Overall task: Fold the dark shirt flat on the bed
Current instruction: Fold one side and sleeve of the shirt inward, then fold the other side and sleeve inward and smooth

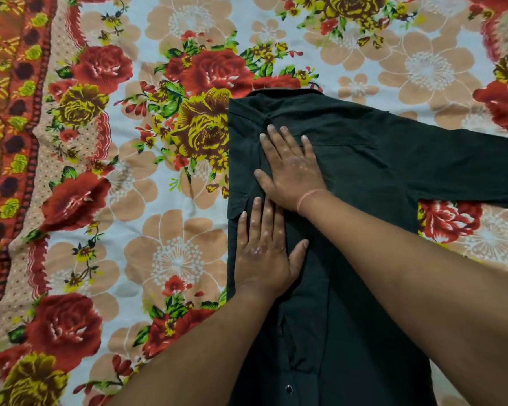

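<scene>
The dark shirt (364, 171) lies flat on the bed, collar at the far end, its left side folded in over the body to a straight edge. One sleeve (467, 168) stretches out to the right. My left hand (261, 253) rests palm down on the folded part near the left edge, fingers spread and pointing away from me. My right hand (291, 168) presses flat just beyond it, below the collar, an orange thread around its wrist. Neither hand grips the cloth. A button shows near the lower hem.
A floral bedsheet (159, 200) with red, yellow and peach flowers covers the bed all around the shirt. Its orange patterned border (9, 142) runs down the far left side.
</scene>
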